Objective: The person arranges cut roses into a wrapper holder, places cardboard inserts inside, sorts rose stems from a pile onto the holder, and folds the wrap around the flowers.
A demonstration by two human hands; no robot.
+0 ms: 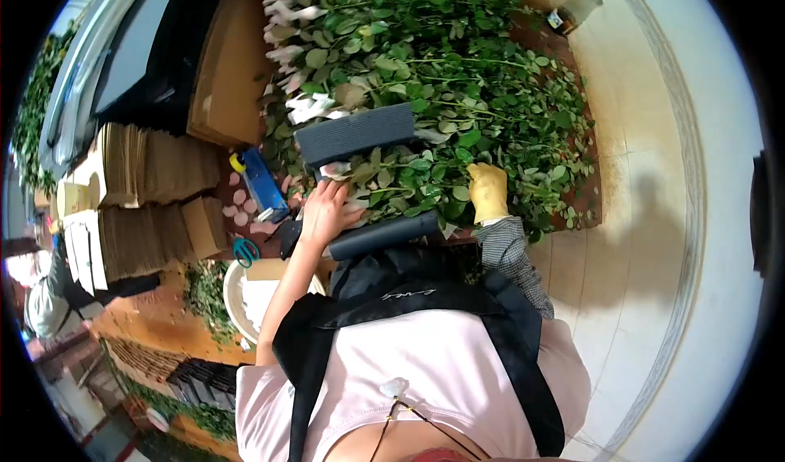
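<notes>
My bare left hand (327, 213) lies at the bloom end of the leafy stems, fingers stretched out, just below a pale pink rose (334, 170). My right hand (488, 192), in a yellow glove, is closed among the rose stems (409, 176) at their leafy side; the stems inside the fist are mostly hidden. Above the left hand, a dark ribbed block (356, 133) rests across the roses. A dark padded bar (384, 235) runs along the near table edge, between my hands and my apron.
A large pile of roses (458, 61) covers the table. To the left are cardboard sheets (155, 168), a blue tape dispenser (263, 184), teal scissors (245, 252), loose petals (237, 204) and a white bin (237, 294). A bottle (576, 11) stands at the far right. Another person (51, 294) is at far left.
</notes>
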